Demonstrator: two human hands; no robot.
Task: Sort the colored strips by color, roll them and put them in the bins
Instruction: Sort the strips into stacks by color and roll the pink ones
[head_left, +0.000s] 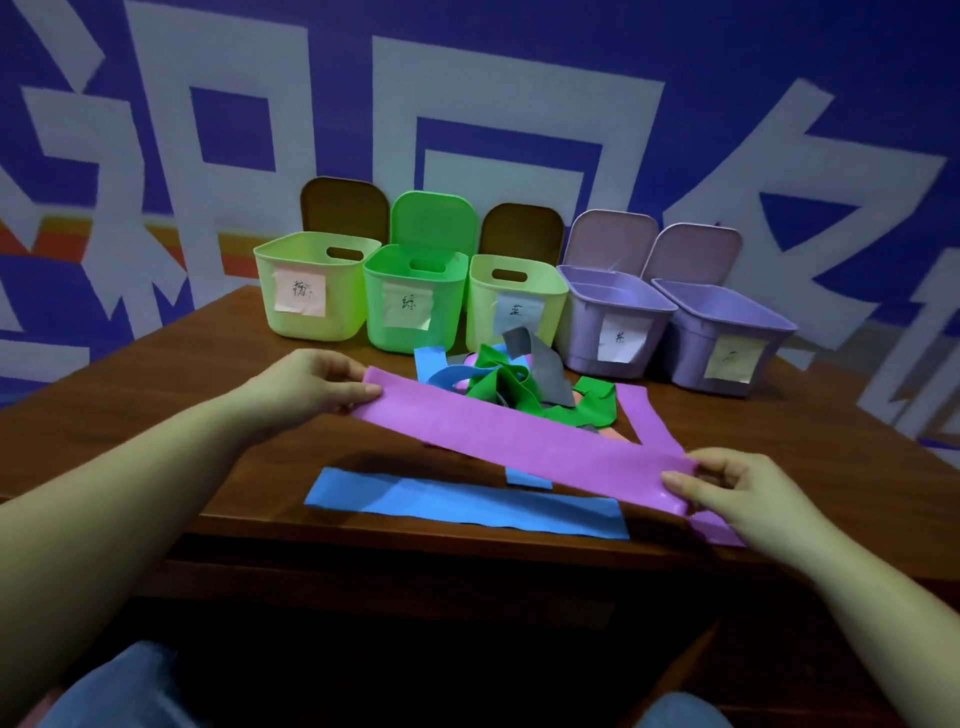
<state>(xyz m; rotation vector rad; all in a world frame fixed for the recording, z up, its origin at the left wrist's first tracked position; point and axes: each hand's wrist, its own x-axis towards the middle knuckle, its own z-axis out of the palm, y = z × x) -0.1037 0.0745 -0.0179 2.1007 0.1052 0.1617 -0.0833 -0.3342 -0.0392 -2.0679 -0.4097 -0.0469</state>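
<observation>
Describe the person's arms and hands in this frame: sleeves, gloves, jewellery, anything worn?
Both forearms are bare up to the frame edge, with no sleeve in view. The left hand and the right hand have no gloves, and no rings, watch or wristband show. The fingers have short, plain nails. Blue denim shows at the bottom corners, probably trouser legs.

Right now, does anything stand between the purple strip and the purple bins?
Yes. The tangled pile of strips lies between the held purple strip and the nearer purple bin; lifting over it should clear.
</observation>
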